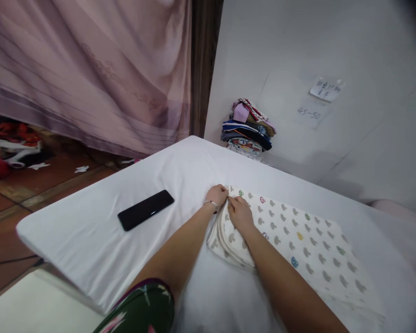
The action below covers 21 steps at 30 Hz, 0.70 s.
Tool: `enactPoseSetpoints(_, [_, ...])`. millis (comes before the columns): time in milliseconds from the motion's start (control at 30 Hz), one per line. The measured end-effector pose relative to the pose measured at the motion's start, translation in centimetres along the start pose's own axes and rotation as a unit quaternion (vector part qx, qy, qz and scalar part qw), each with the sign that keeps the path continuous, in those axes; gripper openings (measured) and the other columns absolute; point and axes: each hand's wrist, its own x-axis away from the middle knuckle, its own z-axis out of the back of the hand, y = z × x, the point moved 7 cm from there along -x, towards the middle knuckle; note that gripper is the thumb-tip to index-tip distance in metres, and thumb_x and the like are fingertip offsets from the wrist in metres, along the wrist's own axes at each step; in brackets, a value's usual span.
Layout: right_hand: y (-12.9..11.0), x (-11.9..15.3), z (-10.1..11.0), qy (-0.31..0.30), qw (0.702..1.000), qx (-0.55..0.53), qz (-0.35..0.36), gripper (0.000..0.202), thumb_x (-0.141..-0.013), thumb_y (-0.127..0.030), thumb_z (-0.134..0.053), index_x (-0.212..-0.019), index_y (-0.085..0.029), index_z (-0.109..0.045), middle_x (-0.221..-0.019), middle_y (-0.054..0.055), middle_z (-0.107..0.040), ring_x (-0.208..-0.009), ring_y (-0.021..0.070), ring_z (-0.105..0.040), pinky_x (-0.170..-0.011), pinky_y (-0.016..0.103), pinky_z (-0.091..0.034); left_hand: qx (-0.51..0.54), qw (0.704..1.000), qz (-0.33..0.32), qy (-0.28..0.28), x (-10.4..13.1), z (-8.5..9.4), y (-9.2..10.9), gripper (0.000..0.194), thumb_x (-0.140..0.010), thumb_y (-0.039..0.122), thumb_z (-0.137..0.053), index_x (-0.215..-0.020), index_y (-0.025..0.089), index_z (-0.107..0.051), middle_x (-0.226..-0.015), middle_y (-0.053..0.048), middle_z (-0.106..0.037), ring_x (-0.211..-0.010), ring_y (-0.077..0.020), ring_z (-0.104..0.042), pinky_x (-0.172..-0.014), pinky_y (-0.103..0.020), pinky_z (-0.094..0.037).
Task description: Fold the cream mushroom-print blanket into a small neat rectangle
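A folded white cloth (298, 240) printed with grey mushroom-like shapes and a few coloured ones lies across the white-covered table (100, 208). At its far left corner, my left hand (217, 195) pinches the edge, a bracelet on the wrist. Close beside it, my right hand (241, 213) is closed on the same edge, thumb and fingers together, the forearm crossing over the cloth. Several layers show in the curved fold below my right hand. Left of my hands, a black smartphone (145, 209) rests flat with its dark screen up.
Beyond the table's far edge a stack of folded clothes (247, 127) stands against the white wall (298, 46). Paper notes (327, 89) are stuck there. A pink curtain (125, 69) hangs at the left, above a tiled floor (7, 240) with scattered items.
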Motion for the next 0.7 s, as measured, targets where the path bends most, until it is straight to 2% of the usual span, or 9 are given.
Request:
enactPoseSetpoints(133, [-0.2,0.1,0.2,0.004,1.000,0.009,-0.008,0.034,-0.084,-0.018,-0.041,-0.113,-0.020,-0.059,-0.093,0.008,-0.056,-0.089,0.0211,-0.049,-0.082,0.032,-0.038,-0.022,0.999,-0.021,-0.010,0.1,0.0,0.4,0.032,-0.086,0.038,-0.043,-0.088,0.018,-0.066,-0.094,-0.007,-0.069,-0.086,-0.0171,-0.061,-0.074,-0.024,-0.042])
enactPoseSetpoints(233, [-0.3,-0.3,0.2,-0.005,1.000,0.026,-0.014,0.030,-0.084,-0.018,-0.042,-0.107,-0.020,-0.062,-0.092,0.007,-0.056,-0.089,0.0203,-0.049,-0.081,0.031,-0.038,-0.042,0.998,-0.046,-0.028,0.1,-0.2,0.8,0.038,-0.085,0.047,-0.042,-0.090,0.018,-0.066,-0.094,-0.007,-0.069,-0.086,-0.0176,-0.061,-0.073,-0.024,-0.041])
enactPoseSetpoints(433, [-0.4,-0.4,0.5,-0.073,0.997,0.002,0.008,0.026,-0.083,-0.019,-0.048,-0.104,-0.021,-0.063,-0.101,0.004,-0.060,-0.097,0.0167,-0.052,-0.089,0.028,-0.038,-0.095,0.993,-0.056,-0.044,-0.5,-0.4,1.1,0.033,-0.082,0.041,-0.044,-0.094,0.017,-0.063,-0.099,-0.010,-0.067,-0.090,-0.0218,-0.060,-0.072,-0.027,-0.041])
enactPoseSetpoints(567, [-2.2,3.9,2.2,-0.103,0.992,0.009,0.079,0.026,-0.083,-0.025,-0.051,-0.107,-0.021,-0.060,-0.116,0.006,-0.056,-0.110,0.0193,-0.048,-0.094,0.032,-0.036,-0.127,0.989,-0.065,-0.034,-1.0,-0.4,1.0,0.035,-0.081,0.043,-0.042,-0.094,0.019,-0.063,-0.099,-0.010,-0.068,-0.089,-0.0234,-0.061,-0.069,-0.028,-0.043])
enactPoseSetpoints(700, [-3.8,10.3,4.6,-0.115,0.990,0.021,0.077,0.032,-0.089,-0.029,-0.043,-0.118,-0.020,-0.053,-0.132,0.010,-0.046,-0.125,0.0235,-0.036,-0.101,0.043,-0.029,-0.119,0.990,-0.069,-0.033,-1.3,-0.4,0.9,0.038,-0.080,0.046,-0.044,-0.097,0.019,-0.063,-0.102,-0.010,-0.067,-0.092,-0.0260,-0.061,-0.071,-0.030,-0.045])
